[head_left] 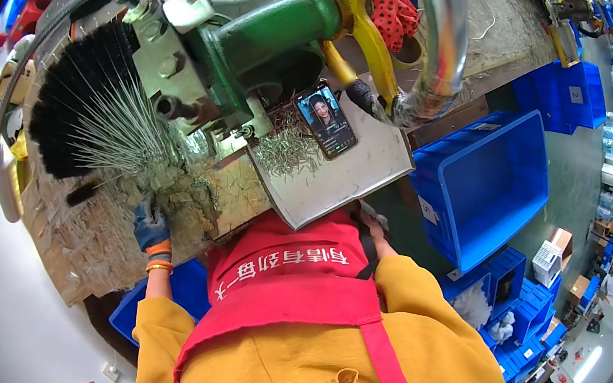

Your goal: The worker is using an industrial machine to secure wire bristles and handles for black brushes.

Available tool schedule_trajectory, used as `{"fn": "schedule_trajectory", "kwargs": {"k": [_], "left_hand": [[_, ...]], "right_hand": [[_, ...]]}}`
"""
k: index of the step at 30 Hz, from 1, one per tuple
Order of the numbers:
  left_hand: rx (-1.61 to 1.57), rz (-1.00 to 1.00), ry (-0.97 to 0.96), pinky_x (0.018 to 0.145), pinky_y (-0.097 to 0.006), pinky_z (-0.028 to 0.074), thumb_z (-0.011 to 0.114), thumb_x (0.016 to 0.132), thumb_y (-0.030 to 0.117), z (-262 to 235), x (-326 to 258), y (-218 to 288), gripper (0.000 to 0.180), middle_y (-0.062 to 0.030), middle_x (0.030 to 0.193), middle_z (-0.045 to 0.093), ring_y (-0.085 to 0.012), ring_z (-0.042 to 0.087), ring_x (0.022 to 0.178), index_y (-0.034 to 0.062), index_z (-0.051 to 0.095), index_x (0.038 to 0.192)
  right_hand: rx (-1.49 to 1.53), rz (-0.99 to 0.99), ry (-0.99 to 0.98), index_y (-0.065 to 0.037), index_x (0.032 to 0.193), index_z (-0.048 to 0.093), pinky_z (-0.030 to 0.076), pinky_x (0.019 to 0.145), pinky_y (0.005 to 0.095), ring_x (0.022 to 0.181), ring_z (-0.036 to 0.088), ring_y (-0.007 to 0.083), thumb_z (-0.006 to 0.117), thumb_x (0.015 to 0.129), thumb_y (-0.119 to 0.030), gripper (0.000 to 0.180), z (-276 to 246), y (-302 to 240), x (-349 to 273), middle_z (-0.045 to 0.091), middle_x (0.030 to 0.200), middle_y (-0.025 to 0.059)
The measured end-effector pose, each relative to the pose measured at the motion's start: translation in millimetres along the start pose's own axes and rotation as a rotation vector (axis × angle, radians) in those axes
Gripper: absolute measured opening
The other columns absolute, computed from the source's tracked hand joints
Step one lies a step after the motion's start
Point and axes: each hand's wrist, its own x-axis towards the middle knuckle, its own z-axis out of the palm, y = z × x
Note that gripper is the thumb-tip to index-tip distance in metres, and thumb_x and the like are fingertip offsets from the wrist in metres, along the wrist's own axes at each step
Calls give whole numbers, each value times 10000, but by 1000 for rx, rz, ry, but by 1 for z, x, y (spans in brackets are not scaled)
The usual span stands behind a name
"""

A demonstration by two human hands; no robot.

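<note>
Gloved left fingers [151, 217] curl low over a worn wooden tabletop [72, 238], near its front edge; from where I stand, I cannot tell whether they grip anything. Bare right fingers [373, 217] sit partly hidden near a white tray [368, 161], their hold equally unclear. Slim silvery pins [285, 151] lie heaped on the tray beside a lit smartphone [327, 122]. Above stands a green press [277, 33], a black bristle brush [67, 98] at its left.

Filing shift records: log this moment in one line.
left hand: gloved, at worktop | right hand: partly hidden | phone: on tray, beside metal pieces
</note>
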Motion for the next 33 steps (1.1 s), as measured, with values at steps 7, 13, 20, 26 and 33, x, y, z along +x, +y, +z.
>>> {"fn": "schedule_trajectory", "kwargs": {"k": [7,13,20,26,33], "left_hand": [[24,21,303,829,-364,449,523,793,73,12,-8,36,339,-121,1087,578,-300,555,976,94,549,1130],[-59,108,469,800,-355,452,504,803,52,22,-19,27,247,-131,993,607,-301,576,924,69,602,1029],[-23,126,561,781,-352,467,507,787,39,32,-25,12,223,-101,973,624,-288,593,894,88,626,970],[236,87,643,842,-362,446,539,792,110,30,-27,18,283,-115,1095,580,-295,549,1000,102,580,1072],[303,65,545,954,-381,372,544,823,176,38,-26,10,383,-158,1238,493,-322,462,1140,59,508,1186]], "right_hand": [[818,198,-276,-13,1229,445,456,809,372,931,590,264,463,869,-336,484,-41,43,-8,584,1083,155],[846,649,-440,-30,1082,594,480,703,332,800,613,217,401,897,-210,322,-69,44,67,630,997,125],[79,-187,-371,-12,1190,524,458,817,370,916,606,262,436,838,-109,376,-60,89,59,602,1111,155],[263,66,-365,-14,1177,523,462,818,391,1003,568,251,531,812,-282,453,-35,125,11,585,1130,156],[235,463,-508,-80,1238,471,493,749,420,1012,559,249,521,821,-429,546,-101,52,-26,560,1172,127]]}}
